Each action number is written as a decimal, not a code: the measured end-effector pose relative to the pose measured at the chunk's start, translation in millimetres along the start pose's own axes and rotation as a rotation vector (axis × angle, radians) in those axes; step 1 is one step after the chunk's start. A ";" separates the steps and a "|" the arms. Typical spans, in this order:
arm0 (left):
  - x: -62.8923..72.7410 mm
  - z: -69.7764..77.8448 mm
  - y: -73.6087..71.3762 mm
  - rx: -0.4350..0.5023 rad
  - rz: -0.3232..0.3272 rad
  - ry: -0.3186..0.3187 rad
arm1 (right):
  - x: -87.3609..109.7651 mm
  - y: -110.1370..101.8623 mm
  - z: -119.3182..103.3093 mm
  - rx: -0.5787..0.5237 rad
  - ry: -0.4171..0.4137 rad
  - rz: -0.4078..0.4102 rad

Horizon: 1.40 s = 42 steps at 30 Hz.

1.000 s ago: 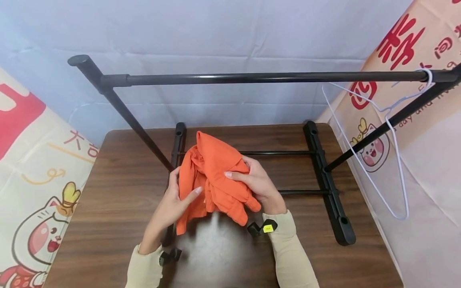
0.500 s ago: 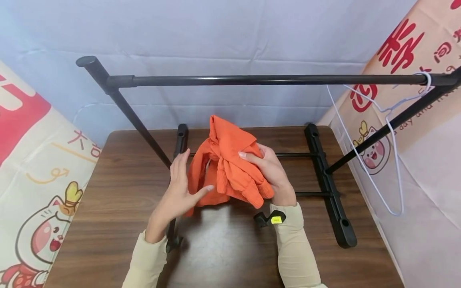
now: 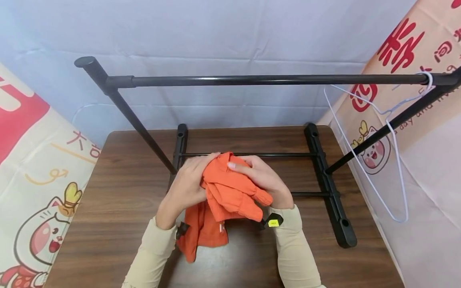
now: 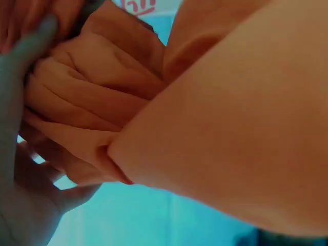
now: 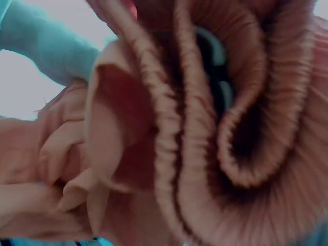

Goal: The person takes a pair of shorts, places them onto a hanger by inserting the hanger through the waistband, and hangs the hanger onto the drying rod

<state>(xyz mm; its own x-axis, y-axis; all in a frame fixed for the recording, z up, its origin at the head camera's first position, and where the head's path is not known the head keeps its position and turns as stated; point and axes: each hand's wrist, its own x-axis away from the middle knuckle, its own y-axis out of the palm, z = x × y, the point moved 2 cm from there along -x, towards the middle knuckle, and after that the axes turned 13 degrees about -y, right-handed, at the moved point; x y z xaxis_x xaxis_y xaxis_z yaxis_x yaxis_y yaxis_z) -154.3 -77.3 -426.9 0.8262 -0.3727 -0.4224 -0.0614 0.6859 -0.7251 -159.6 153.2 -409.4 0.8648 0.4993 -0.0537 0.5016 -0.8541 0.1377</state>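
Observation:
Both hands hold a bunched orange long-sleeved top [image 3: 230, 196] with ribbed cuffs above the table, between the rack's feet. My left hand [image 3: 187, 180] grips its upper left side, the back of the hand uppermost and the fingertips partly hidden by cloth. On the right, my right hand [image 3: 264, 180] holds the bundle with the thumb lying across the top and the fingers underneath. Part of the top hangs down below the left hand. Orange cloth [image 4: 230, 128] fills much of the left wrist view. Gathered ribbing [image 5: 169, 133] shows close up in the right wrist view.
A black garment rack [image 3: 223, 80] stands on the wooden table [image 3: 126, 192], its bar running across behind the hands. One white hanger [image 3: 387, 110] hangs at the bar's right end. Printed cloth [image 3: 47, 192] borders the left side, and pale cloth hangs behind.
My left hand first comes off the cloth and opens, then takes hold of its upper left. The bundle rises rightward, then drops lower, with part of it now hanging down.

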 end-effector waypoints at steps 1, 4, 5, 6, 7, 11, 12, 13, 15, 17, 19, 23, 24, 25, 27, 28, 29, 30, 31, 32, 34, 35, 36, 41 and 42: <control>1.3 -1.4 2.5 0.043 -0.020 -0.033 | 0.5 -1.4 0.0 -0.030 -0.003 0.025; 4.9 -6.1 10.2 0.194 -0.067 -0.140 | 2.3 -6.1 -0.9 -0.144 -0.043 0.071; 5.5 -7.3 12.1 0.239 -0.072 -0.170 | 2.5 -7.3 -1.5 -0.178 -0.068 0.067; 6.0 -8.0 13.5 0.283 -0.075 -0.197 | 2.5 -8.2 -1.8 -0.211 -0.093 0.056; 6.0 -8.8 14.6 0.321 -0.076 -0.226 | 2.3 -8.8 -2.5 -0.250 -0.119 0.039; 3.8 -9.7 15.7 0.433 -0.065 -0.350 | -1.3 -10.3 -4.3 -0.396 -0.226 0.021; 3.1 -9.6 15.7 0.466 -0.071 -0.390 | -2.0 -10.6 -4.6 -0.422 -0.252 0.025; 2.6 -9.7 15.9 0.503 -0.081 -0.434 | -2.7 -10.8 -5.0 -0.436 -0.278 0.031; 2.2 -9.2 16.2 0.632 -0.115 -0.528 | -3.6 -11.7 -5.2 -0.441 -0.326 0.052; 2.6 -8.6 16.5 0.775 -0.154 -0.596 | -4.3 -12.6 -4.6 -0.410 -0.370 0.066; 3.8 -8.0 16.9 0.890 -0.188 -0.647 | -4.7 -13.2 -3.8 -0.369 -0.399 0.089; 5.7 -6.1 17.5 0.965 -0.246 -0.638 | -6.1 -12.9 0.9 -0.263 -0.384 0.142; 6.1 -5.6 17.7 0.969 -0.257 -0.627 | -6.8 -12.0 2.6 -0.241 -0.355 0.156; 6.4 -5.2 17.9 0.971 -0.268 -0.614 | -7.5 -11.0 4.9 -0.219 -0.316 0.167; 7.0 -4.1 18.3 0.975 -0.281 -0.597 | -9.0 -8.3 10.3 -0.193 -0.219 0.196; 7.4 -3.8 18.5 0.975 -0.287 -0.592 | -9.8 -6.7 13.6 -0.194 -0.164 0.213; 8.0 -3.5 18.7 0.968 -0.288 -0.589 | -10.6 -4.8 16.9 -0.206 -0.112 0.232; 8.7 -3.2 18.7 0.959 -0.288 -0.584 | -11.1 -2.7 20.0 -0.223 -0.069 0.248; 9.3 -2.9 18.8 0.953 -0.291 -0.577 | -11.5 -0.8 23.5 -0.250 -0.040 0.254; 10.3 -3.0 19.0 0.947 -0.295 -0.570 | -11.8 0.8 27.3 -0.283 -0.019 0.249; 12.2 -3.2 19.2 0.945 -0.309 -0.551 | -11.3 3.6 34.1 -0.355 0.012 0.210; 13.0 -3.1 19.2 0.952 -0.322 -0.534 | -10.7 5.0 36.9 -0.401 0.022 0.174; 13.7 -3.2 19.5 0.967 -0.338 -0.521 | -9.9 6.2 39.0 -0.447 0.028 0.137; 15.5 -3.2 21.1 1.030 -0.419 -0.460 | -9.2 14.7 41.2 -0.613 0.040 0.067; 15.4 -3.2 22.0 1.031 -0.431 -0.464 | -10.5 16.9 39.9 -0.627 0.024 0.093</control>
<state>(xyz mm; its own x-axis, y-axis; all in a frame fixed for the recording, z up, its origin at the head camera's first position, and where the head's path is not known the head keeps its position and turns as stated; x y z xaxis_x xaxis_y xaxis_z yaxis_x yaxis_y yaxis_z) -144.7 -70.0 -451.1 0.8044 -0.5784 0.1356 0.5688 0.8157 0.1052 -159.3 127.7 -446.0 0.8998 0.4362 0.0081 0.3088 -0.6498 0.6946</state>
